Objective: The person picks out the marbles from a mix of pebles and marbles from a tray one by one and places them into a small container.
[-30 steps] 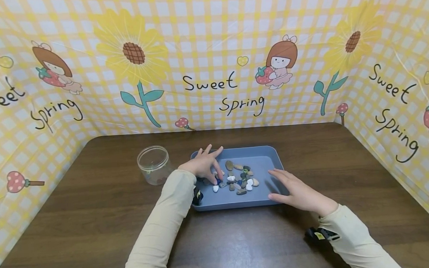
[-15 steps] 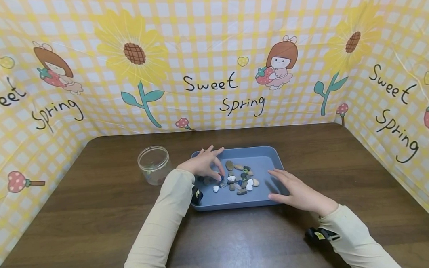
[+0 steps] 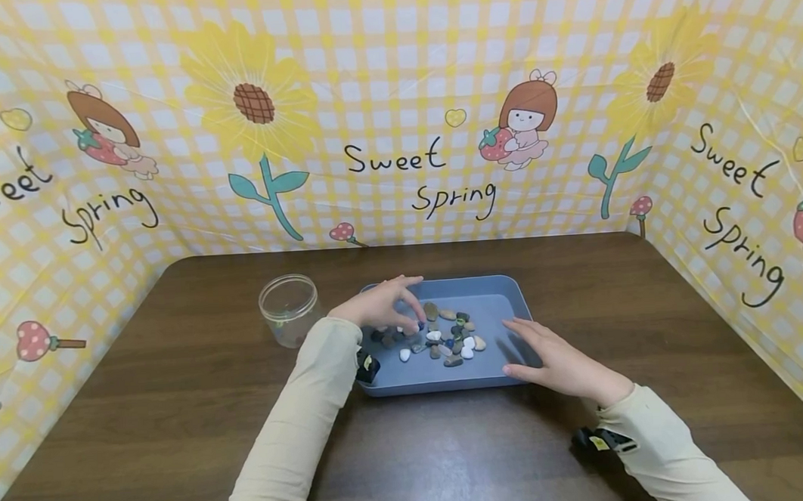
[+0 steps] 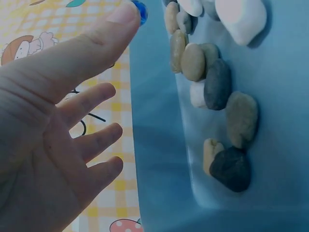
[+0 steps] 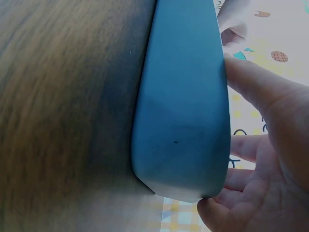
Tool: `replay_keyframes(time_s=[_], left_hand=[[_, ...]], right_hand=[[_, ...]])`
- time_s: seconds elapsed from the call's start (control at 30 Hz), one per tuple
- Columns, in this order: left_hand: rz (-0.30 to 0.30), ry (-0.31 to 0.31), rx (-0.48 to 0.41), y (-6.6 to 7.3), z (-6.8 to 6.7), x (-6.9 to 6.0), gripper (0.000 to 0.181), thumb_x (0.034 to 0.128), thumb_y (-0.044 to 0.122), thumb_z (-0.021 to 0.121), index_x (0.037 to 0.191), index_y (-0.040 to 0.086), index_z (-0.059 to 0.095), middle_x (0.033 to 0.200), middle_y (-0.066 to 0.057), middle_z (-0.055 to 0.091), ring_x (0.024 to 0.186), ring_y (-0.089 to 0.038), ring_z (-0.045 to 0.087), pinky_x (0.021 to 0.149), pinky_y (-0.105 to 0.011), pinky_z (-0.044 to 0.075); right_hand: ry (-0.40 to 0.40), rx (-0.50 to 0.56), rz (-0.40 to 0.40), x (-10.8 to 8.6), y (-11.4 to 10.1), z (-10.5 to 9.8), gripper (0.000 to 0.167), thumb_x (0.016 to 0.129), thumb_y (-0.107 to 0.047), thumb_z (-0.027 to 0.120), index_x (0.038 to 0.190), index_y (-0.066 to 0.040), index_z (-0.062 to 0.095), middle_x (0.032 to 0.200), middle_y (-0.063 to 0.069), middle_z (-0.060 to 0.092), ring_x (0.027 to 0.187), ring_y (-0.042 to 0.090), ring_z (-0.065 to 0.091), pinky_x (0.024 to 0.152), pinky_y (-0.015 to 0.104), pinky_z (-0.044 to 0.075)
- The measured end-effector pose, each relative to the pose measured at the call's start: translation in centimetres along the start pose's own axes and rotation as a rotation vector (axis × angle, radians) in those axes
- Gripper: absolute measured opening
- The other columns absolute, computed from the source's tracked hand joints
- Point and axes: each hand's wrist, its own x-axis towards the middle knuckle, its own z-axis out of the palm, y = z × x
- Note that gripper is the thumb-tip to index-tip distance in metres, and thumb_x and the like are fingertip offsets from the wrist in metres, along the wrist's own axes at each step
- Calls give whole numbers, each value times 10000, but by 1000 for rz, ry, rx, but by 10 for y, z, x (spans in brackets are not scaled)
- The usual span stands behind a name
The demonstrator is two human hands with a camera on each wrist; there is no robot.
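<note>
My left hand (image 3: 385, 306) is over the left part of a blue tray (image 3: 506, 290). Between its thumb and a finger it pinches a round blue glass marble (image 4: 141, 12), held above the stones; the other fingers are spread. White, grey and tan pebbles (image 3: 453, 360) lie scattered in the tray, with another blue piece (image 3: 449, 342) among them. At the tray's right end my right hand (image 3: 560, 359) rests with extended fingers. In the right wrist view, its thumb (image 5: 246, 77) and a fingertip touch the tray's rim.
A clear, lidless jar (image 3: 289, 311) stands on the brown wooden table (image 3: 412, 462), left of the tray; something small and greenish shows in it. A yellow checked cloth (image 3: 379, 78) closes off the back and both sides.
My left fingers have risen from among the pebbles with the blue marble, moving slightly away from me. My right hand keeps its place at the tray.
</note>
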Motion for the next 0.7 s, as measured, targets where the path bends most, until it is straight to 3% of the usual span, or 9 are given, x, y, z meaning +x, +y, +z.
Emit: replay_keyframes(time_s=[0.23,0.7], left_hand=[[3,28,-15,3,-4,-1,123,819,202,716,940,196,740,1559,-64,234,1447,-302,188,1142,-516,249],[62,110,-8,9,-12,-7,131,833,213,704,957,177,723,1526,-79,302,1419,-297,266,1131,-486,289]], right_hand=[[0,0,-2,1,1,1,734,879,-423,607,1426,-19,331,1463,262,323,1350,445,301,1054,611,304],[-4,2,10,3,4,3,738,872,-396,624,1431,-20,322,1475,259,305,1361,440,287,1061,613,294]])
